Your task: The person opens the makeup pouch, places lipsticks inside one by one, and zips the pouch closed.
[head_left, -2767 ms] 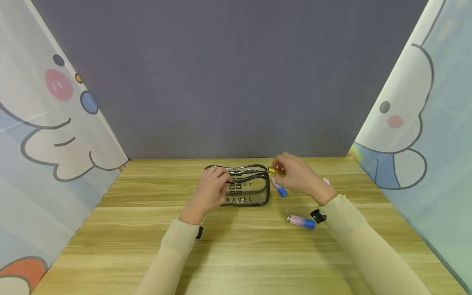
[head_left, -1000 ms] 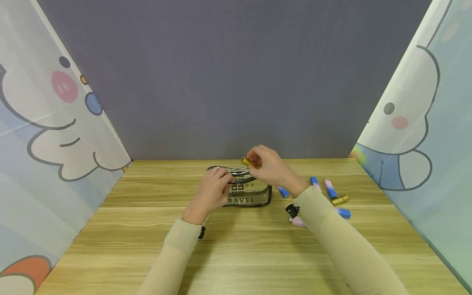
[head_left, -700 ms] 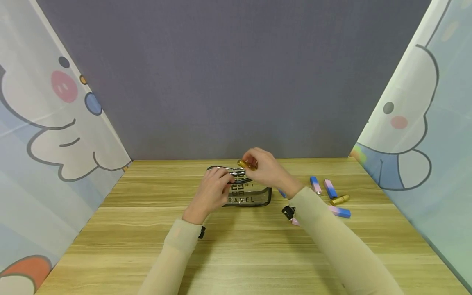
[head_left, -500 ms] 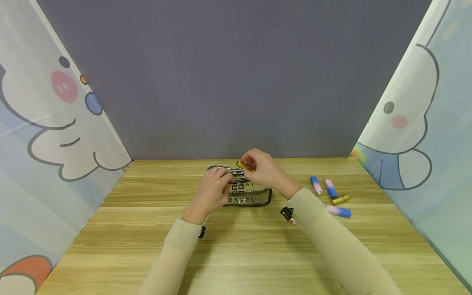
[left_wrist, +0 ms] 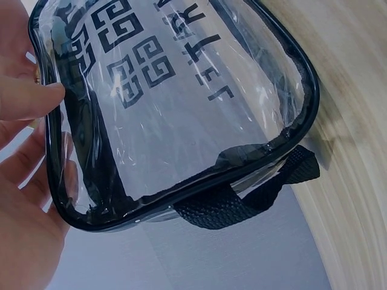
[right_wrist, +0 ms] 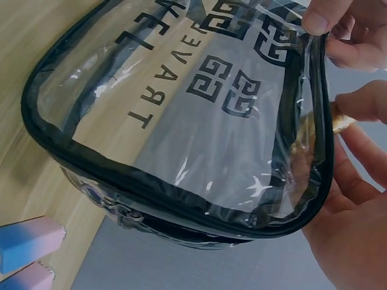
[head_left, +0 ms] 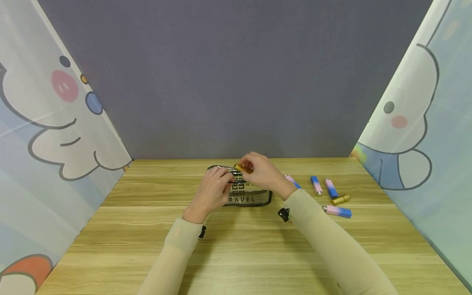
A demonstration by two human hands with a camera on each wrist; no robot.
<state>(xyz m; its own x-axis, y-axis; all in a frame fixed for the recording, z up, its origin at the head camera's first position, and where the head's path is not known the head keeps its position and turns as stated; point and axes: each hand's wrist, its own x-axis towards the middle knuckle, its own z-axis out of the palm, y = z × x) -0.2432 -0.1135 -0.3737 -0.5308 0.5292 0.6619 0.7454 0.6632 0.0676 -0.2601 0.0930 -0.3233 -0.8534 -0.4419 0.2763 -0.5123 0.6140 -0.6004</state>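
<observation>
A clear zip pouch (head_left: pixel 254 198) with black piping and dark lettering stands on the table. My left hand (head_left: pixel 211 187) pinches its top edge between thumb and fingers. Just above the opening, my right hand (head_left: pixel 262 171) holds a gold tube (head_left: pixel 242 168) by the fingertips, the tube lying slantwise. From the right wrist, part of that gold tube (right_wrist: pixel 343 123) shows beside the piping and part through the clear plastic; how far it is inside I cannot tell. A black woven loop (left_wrist: pixel 224 208) hangs at one end of the pouch.
Right of the pouch lie several pink-and-blue gradient tubes (head_left: pixel 316 185) with small metal ends, and a second gold tube (head_left: pixel 340 199). My right forearm passes over part of that area. A grey panel (head_left: pixel 236 82) rises behind the wooden table (head_left: pixel 236 254).
My right hand has carried the gold tube leftward from the pouch's right side to above its opening, then sunk slightly. The left hand has kept its grip on the pouch edge.
</observation>
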